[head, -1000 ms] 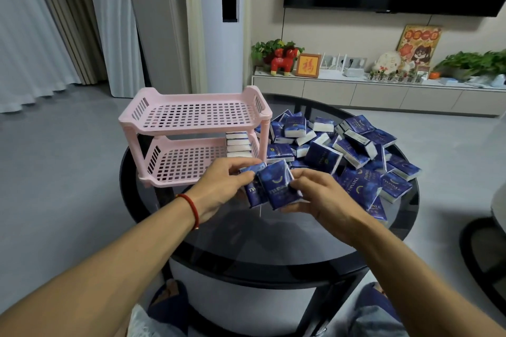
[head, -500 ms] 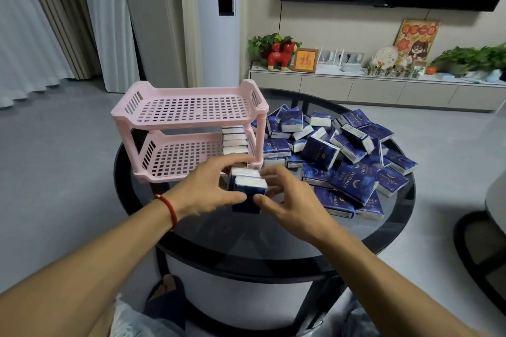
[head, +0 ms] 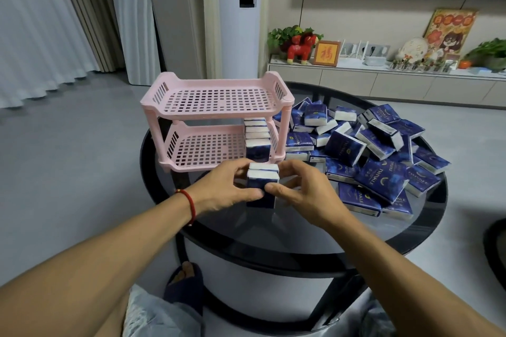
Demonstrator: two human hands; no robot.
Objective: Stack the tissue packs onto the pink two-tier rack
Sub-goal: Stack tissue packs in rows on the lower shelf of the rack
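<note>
Pinched between the left hand (head: 224, 189) and right hand (head: 304, 191), a small upright bundle of navy tissue packs (head: 262, 186) stood on the round black glass table (head: 287, 238); at 12 o'clock, the pink two-tier plastic rack (head: 219, 123) held a row of packs (head: 257, 139).

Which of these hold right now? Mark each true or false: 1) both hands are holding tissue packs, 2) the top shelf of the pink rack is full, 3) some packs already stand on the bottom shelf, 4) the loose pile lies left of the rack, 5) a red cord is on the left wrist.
1) True: the left hand and right hand grip the held tissue packs between them.
2) False: the top shelf of the pink rack holds nothing.
3) True: a row of packs stands at the bottom shelf's right end.
4) False: the loose pile lies right of the rack.
5) True: the red cord circles the left wrist.
</note>
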